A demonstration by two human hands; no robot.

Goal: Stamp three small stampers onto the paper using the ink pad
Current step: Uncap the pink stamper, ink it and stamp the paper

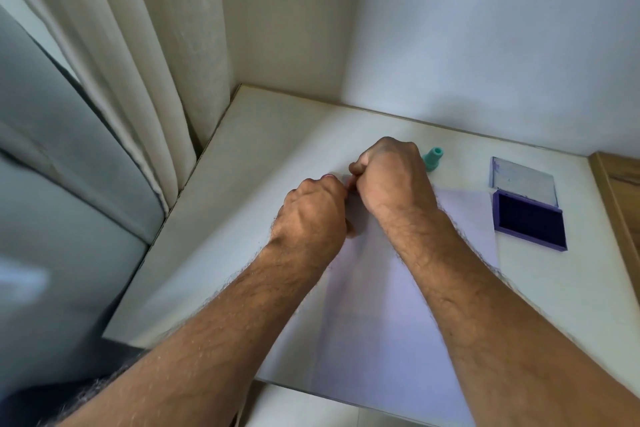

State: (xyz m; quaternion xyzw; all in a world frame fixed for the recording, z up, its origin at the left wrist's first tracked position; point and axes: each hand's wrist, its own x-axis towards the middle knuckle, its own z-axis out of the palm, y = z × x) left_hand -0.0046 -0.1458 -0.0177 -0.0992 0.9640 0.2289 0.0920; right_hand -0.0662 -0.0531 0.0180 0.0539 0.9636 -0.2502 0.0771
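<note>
A white sheet of paper (381,305) lies on the pale table (242,218). Both my fists meet over its far edge. My left hand (311,215) is curled, with a sliver of pink showing at its fingertips, probably a small stamper (329,177). My right hand (391,180) is curled too, its fingertips touching the left hand's; what it pinches is hidden. A teal stamper (433,159) stands upright just behind my right hand. The purple ink pad (530,224) lies open at the right, its clear lid (523,180) folded back.
The table sits in a corner, with a white wall (485,45) behind and curtains (138,80) to the left. A grey cushioned seat (62,201) borders the table's left side. A wooden edge (620,204) runs along the far right.
</note>
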